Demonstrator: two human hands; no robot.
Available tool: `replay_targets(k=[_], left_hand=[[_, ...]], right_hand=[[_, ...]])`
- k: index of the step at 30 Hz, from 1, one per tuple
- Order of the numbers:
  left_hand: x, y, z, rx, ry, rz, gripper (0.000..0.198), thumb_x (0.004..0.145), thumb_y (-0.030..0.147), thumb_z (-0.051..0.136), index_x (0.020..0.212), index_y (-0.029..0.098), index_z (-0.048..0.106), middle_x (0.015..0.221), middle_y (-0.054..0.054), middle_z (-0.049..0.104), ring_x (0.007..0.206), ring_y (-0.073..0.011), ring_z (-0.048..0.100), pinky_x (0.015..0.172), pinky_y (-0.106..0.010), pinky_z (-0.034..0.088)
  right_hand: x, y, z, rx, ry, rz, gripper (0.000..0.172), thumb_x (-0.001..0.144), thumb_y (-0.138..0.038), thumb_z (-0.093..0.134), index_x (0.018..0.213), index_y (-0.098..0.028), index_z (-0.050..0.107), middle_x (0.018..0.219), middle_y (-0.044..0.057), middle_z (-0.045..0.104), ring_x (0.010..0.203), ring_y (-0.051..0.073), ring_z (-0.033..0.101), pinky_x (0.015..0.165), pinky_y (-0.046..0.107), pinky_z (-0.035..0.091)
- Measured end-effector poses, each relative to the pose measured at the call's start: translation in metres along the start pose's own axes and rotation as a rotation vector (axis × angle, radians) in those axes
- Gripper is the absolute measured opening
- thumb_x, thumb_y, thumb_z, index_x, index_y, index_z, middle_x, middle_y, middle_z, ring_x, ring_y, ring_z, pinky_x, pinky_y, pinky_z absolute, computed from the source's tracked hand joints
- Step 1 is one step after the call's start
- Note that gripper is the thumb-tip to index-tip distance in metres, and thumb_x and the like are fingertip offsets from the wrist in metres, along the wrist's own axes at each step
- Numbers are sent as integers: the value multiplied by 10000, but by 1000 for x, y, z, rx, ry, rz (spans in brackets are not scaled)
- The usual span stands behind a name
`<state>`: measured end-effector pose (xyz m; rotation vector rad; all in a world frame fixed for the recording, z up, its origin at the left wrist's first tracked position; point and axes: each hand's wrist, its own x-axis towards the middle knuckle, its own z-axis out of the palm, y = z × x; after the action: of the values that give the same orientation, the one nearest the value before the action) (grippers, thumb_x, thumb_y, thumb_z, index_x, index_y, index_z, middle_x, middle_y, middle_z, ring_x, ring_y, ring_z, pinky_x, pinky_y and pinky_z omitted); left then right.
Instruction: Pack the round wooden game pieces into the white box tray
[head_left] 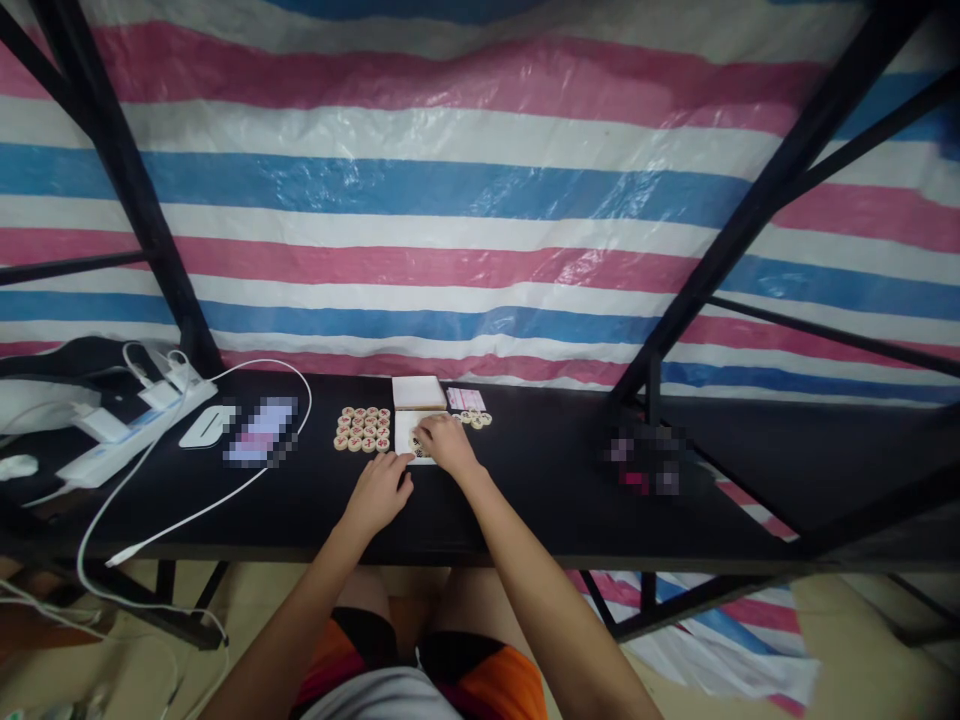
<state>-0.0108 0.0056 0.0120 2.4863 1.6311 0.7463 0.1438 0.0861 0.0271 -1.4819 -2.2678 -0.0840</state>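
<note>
An open white box [404,432] sits on the black table, with round Chinese chess pieces [418,453] with dark markings inside it. My right hand [448,443] reaches into the box from the right. Its fingers are bent together over a piece, which they mostly hide. At the near left corner of the box rests my left hand [381,490], its fingers loosely spread and nothing visible in them. Left of the box, red-marked chess pieces [362,430] stand in neat rows. Several loose chess pieces [477,419] lie to the right, partly behind my right hand.
The box's raised lid part [418,391] is at the back, beside a pink-and-white card [466,400]. On the left are a power strip [135,430], white cables and a blurred phone [261,432]. A blurred dark object [649,460] is at right. Black frame bars flank the table.
</note>
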Motion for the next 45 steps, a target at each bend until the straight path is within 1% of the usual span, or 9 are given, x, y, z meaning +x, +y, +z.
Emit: replay_targets(k=[9,12,15,17,21,28,32,40,45], left_hand=[[0,0,-1,2,-14,-3,297,868,185,445,1134,182,578,991,-83,617,925,-220,553,826,-359,442],[0,1,-1,12,-20,-8,298,870,185,444,1137,178,577,1002,-84,618,939,-220,554,831,-354,443],[0,1,-2,20,-21,-9,303,871,180,440,1140,171,579,1001,-87,622,947,-223,555,835,-353,443],[0,1,-1,15,-18,-9,305,871,182,442,1143,175,578,999,-86,623,946,-222,556,833,-352,444],[0,0,-1,19,-18,-14,305,874,191,446,1148,179,580,1003,-86,622,938,-223,560,824,-351,445],[-1,1,-2,10,-28,-21,314,870,180,446,1155,166,577,1018,-91,624,953,-226,549,832,-358,443],[-1,2,-2,-8,-30,-20,317,871,176,447,1163,167,570,994,-80,628,943,-221,554,835,-352,439],[-1,4,-5,-89,-6,44,247,873,172,456,1072,188,602,940,-57,634,901,-197,572,817,-321,449],[-2,4,-7,-149,-19,55,213,889,209,456,1034,188,611,936,-57,628,896,-194,574,804,-319,458]], right_hand=[[0,21,-5,-24,-25,27,308,938,-268,405,850,-179,687,912,81,696,914,198,576,859,300,371],[-5,35,-7,38,59,49,299,937,-226,379,958,-174,673,984,76,679,946,186,568,889,292,368],[-16,56,-7,33,130,201,302,899,-165,401,1075,-169,646,1088,97,645,983,210,551,871,304,386],[-26,70,-5,-14,108,281,337,871,-135,416,1130,-175,627,1163,108,613,977,230,546,826,319,403],[-40,83,0,-85,26,292,383,855,-141,437,1204,-194,587,1227,113,576,991,249,538,788,332,410],[-48,74,-2,-117,60,396,241,869,-235,475,1058,-171,609,1116,125,579,961,237,527,747,305,393],[-55,67,-5,-71,72,392,170,849,-177,472,964,-170,598,979,100,605,887,214,536,720,289,380],[-72,42,-13,391,335,229,120,793,-168,490,870,-181,580,930,76,589,860,200,553,756,308,452],[-86,5,-12,686,245,77,167,786,-194,534,939,-195,599,1046,79,600,906,181,590,708,275,508]])
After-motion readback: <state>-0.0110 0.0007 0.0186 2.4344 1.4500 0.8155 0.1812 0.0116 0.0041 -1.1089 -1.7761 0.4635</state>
